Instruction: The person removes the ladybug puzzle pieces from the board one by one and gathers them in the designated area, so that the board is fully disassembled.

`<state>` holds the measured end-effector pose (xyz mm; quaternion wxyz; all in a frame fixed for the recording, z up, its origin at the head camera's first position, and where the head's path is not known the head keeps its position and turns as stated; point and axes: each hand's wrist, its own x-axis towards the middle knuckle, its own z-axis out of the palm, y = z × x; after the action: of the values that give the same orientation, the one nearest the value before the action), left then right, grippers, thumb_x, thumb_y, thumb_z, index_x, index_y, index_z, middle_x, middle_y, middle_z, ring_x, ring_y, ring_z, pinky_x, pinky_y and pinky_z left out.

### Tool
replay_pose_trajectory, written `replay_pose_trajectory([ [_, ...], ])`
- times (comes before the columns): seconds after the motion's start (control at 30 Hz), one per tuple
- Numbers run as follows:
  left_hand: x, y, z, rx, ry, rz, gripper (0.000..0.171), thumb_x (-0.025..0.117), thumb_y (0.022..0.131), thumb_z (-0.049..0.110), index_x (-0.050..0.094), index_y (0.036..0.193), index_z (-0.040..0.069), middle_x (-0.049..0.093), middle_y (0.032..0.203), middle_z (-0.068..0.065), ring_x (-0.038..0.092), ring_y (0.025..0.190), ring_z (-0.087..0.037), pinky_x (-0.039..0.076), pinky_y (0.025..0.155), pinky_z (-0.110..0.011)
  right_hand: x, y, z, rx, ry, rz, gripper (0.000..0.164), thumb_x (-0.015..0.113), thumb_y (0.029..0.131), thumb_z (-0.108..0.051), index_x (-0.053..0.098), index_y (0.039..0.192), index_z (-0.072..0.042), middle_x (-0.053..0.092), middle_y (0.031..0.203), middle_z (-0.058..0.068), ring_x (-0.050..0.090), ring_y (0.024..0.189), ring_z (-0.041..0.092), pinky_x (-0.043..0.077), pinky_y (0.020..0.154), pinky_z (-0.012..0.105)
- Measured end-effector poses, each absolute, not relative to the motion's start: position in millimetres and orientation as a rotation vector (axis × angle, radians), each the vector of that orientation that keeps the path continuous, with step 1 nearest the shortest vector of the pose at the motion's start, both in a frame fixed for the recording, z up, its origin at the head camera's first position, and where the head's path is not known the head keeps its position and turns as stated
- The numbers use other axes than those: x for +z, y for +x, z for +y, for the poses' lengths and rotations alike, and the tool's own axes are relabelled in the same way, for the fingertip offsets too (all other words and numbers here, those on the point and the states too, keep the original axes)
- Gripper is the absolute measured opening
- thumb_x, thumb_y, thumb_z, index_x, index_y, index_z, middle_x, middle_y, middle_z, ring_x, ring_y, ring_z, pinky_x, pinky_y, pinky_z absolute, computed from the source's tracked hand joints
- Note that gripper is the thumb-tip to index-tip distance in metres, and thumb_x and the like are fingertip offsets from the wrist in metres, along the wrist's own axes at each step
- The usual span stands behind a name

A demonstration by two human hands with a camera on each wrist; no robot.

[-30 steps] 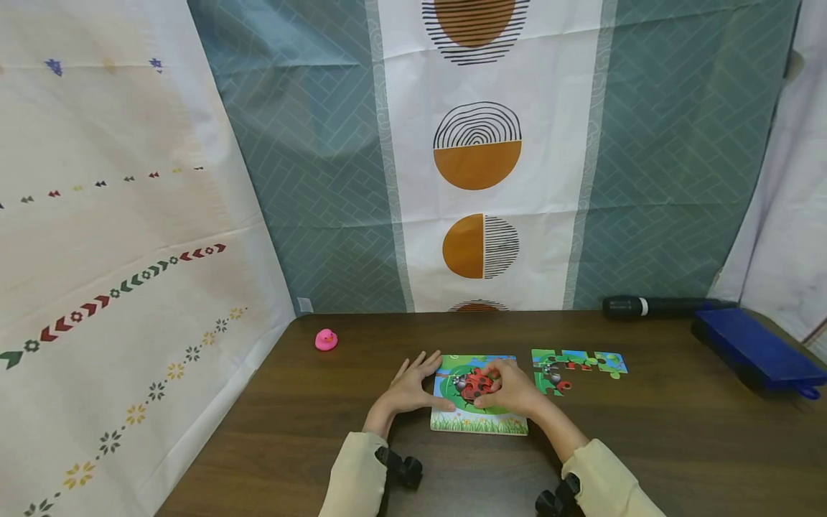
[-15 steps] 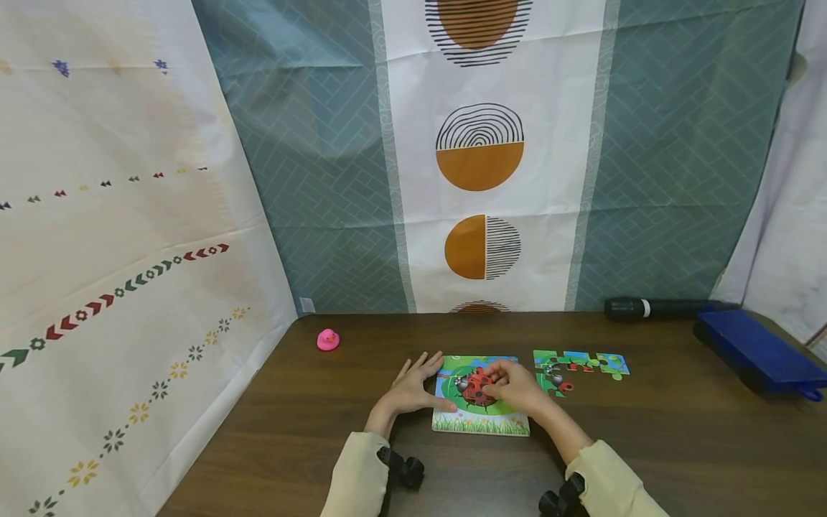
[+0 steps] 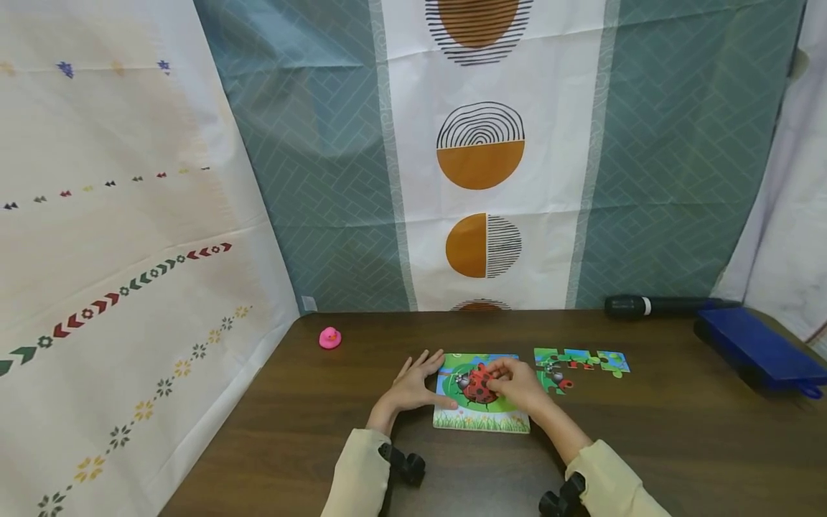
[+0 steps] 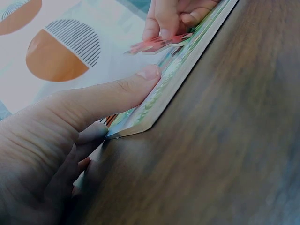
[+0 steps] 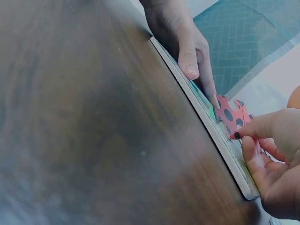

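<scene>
A puzzle board (image 3: 481, 421) with a ladybug picture and a grass border lies flat on the table. My left hand (image 3: 411, 388) rests at its left side, fingers stretched along the edge and thumb on the board's face near the lower left corner. My right hand (image 3: 520, 388) is over the right part of the board and pinches a red puzzle piece with black dots (image 5: 228, 115) between thumb and fingers. In the left wrist view, that red piece (image 4: 157, 44) is tilted up from the board. The fingers hide part of it.
Several loose puzzle pieces (image 3: 549, 357) lie right of the board. A pink rubber duck (image 3: 329, 338) sits at the back left. At the back right are a black cylindrical object with a white band (image 3: 665, 306) and a blue flat object (image 3: 762, 346). Patterned cloths (image 3: 491, 194) hang behind the table.
My right thumb and fingertips have shifted slightly up and to the right over the ladybug picture. The left hand keeps its place on the board.
</scene>
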<state>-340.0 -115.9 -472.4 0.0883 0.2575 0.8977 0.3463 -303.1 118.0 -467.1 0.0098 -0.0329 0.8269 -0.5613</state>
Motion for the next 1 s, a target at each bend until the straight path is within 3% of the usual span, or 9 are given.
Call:
replay_pose_trajectory([
  [0.4,-471.1,-340.9,-114.8,1.021,0.778,2.675,0.099,0.081,0.076,0.041,0.029,0.155,0.012,0.022,0.164,-0.004,0.009,0.154,-0.032,0.001,0.124,-0.058,-470.2,-306.4,122.2,-1.803,-0.125,2.590,0.020,0.063,0.087,-0.001,0.066,0.106,0.004,0.068,0.092,0.012,0.059,0.068,0.014,0.054,0.061,0.025],
  [0.6,-471.8,-340.3,-115.2,1.010,0.797,2.680,0.099,0.081,0.076,0.042,0.029,0.154,0.010,0.022,0.164,-0.007,0.010,0.154,-0.034,0.001,0.124,-0.059,-465.5,-307.6,131.6,-1.897,-0.106,2.498,0.026,0.065,0.090,-0.008,0.064,0.113,0.003,0.067,0.094,0.008,0.062,0.074,0.013,0.057,0.066,0.026],
  [0.8,-472.7,-339.3,-115.4,1.027,0.780,2.676,0.099,0.082,0.076,0.041,0.030,0.155,0.012,0.023,0.164,-0.004,0.009,0.154,-0.033,0.001,0.124,-0.057,-459.3,-309.4,164.3,-1.825,-0.106,2.583,0.033,0.064,0.094,-0.018,0.062,0.122,0.000,0.068,0.107,0.013,0.063,0.083,0.012,0.057,0.073,0.027],
  [1.0,-472.8,-339.7,-115.6,1.025,0.780,2.680,0.098,0.082,0.076,0.040,0.030,0.155,0.012,0.023,0.164,-0.004,0.009,0.154,-0.032,0.001,0.125,-0.057,-456.1,-307.6,216.2,-1.712,-0.051,2.701,0.044,0.065,0.094,-0.028,0.061,0.128,0.001,0.069,0.111,0.012,0.063,0.080,0.007,0.055,0.069,0.026],
])
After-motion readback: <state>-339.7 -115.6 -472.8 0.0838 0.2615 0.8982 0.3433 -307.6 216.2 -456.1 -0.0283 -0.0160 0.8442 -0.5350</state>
